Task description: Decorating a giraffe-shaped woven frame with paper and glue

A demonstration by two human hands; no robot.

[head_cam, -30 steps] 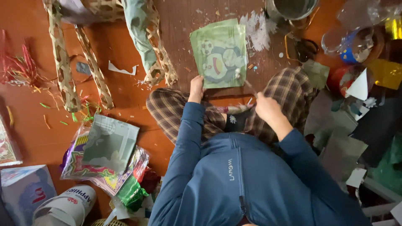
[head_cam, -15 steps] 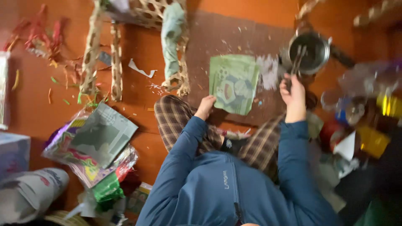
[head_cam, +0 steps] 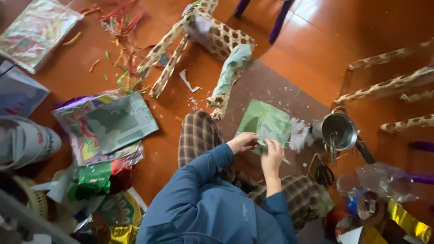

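Both hands have come together: the right hand (head_cam: pixel 272 151), back from the small metal pot (head_cam: pixel 339 131), joins the left hand (head_cam: pixel 244 141) gripping the green printed paper sheet (head_cam: pixel 266 122) just beyond their fingers, ready for handling.

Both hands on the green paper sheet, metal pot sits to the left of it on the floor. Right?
Not quite. The head view shows the left hand and right hand both on the green paper sheet, but the metal pot sits to the right of the sheet, not the left.

Metal pot (head_cam: pixel 339 131) right of paper sheet (head_cam: pixel 266 123)
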